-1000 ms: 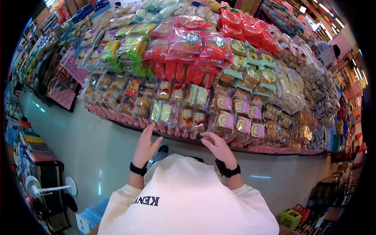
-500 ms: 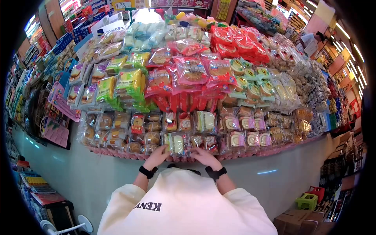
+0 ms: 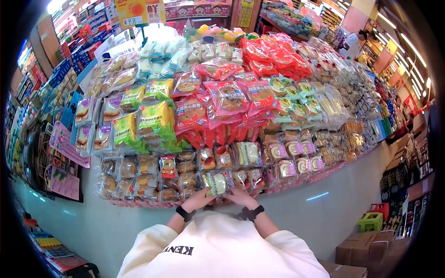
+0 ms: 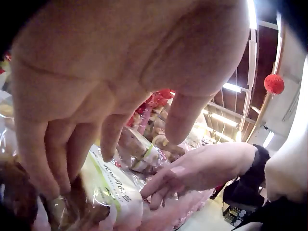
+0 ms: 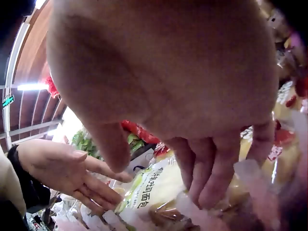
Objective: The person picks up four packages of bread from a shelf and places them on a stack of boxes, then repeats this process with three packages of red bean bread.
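A clear-wrapped bread packet [image 3: 216, 182] with a white and green label lies in the front row of the display, a little askew. My left hand [image 3: 197, 200] is at its left near corner and my right hand [image 3: 239, 198] at its right side. In the left wrist view, nearly straight left fingers [image 4: 55, 163] reach down beside the packet, thumb apart. The right wrist view has the right fingers [image 5: 211, 173] pointing down at the other side of the label. Their tips are partly hidden by the wrapping.
Wrapped buns [image 3: 187, 180] flank the packet, with red-labelled packets [image 3: 255, 178] on its right. Green-yellow bread bags [image 3: 156, 119] and pink bread bags [image 3: 227, 97] rise behind. A pink frill [image 3: 148, 204] edges the display. Cardboard boxes [image 3: 354, 248] stand at the lower right.
Both hands have come from the air in front of the display onto the sides of the bread packet. The packet has turned slightly, and the head view has shifted toward the display.
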### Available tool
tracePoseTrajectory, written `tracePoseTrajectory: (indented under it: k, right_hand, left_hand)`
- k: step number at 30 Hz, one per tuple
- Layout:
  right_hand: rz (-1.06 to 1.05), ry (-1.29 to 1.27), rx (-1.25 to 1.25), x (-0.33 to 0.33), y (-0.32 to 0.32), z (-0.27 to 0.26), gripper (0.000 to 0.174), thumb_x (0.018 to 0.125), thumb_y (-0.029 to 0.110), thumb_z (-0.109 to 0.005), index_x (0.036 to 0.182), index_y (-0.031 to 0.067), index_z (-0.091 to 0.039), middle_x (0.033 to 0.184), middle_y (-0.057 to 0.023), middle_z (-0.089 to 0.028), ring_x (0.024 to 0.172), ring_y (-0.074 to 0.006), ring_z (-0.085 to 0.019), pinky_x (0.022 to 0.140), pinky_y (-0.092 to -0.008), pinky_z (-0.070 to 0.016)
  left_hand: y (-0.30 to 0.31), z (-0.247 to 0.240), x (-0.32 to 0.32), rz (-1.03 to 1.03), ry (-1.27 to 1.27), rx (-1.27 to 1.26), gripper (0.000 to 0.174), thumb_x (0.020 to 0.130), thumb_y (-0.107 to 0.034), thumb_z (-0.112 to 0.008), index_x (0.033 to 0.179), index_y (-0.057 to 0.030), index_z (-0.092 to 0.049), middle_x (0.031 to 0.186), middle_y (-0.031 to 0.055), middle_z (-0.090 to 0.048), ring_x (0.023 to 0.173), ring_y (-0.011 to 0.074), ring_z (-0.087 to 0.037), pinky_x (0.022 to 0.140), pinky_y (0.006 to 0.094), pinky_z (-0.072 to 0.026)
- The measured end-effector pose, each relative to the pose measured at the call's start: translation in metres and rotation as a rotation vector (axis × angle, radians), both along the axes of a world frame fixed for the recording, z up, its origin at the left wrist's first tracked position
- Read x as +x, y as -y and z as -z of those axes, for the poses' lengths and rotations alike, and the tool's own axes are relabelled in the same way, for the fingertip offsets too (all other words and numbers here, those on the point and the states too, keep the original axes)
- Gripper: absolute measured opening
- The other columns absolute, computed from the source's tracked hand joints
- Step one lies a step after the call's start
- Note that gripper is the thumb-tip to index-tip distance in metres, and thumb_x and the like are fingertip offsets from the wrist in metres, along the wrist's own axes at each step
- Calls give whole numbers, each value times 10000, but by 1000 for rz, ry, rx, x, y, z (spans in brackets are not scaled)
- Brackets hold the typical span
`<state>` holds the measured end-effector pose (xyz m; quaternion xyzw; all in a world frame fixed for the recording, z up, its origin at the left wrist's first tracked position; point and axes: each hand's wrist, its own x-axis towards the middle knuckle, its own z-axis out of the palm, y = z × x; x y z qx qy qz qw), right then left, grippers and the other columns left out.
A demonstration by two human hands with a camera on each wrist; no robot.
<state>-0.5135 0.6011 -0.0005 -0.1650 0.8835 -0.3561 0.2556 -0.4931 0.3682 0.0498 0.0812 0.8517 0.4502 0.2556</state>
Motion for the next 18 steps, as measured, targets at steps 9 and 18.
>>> tracePoseTrajectory:
  k: [9, 18]
  right_hand:
    - [385, -159, -51, 6, 17, -11, 513, 792, 333, -636, 1169, 1, -526, 1044, -212, -598, 965, -300, -586, 842, -364, -456]
    - [43, 97, -141, -7, 16, -2, 553, 804, 315, -627, 1219, -29, -502, 1108, -245, -551, 991, -323, -566, 843, -378, -463]
  left_hand:
    - [2, -13, -10, 10, 278, 223, 624, 865, -396, -583, 1326, -14, -406, 954, 124, -644, 852, 176, -610, 760, 278, -474]
    - [4, -49, -16, -85, 481, 496, 518, 912, -267, -522, 1360, -75, -347, 795, 34, -608, 602, 74, -515, 435, 193, -371]
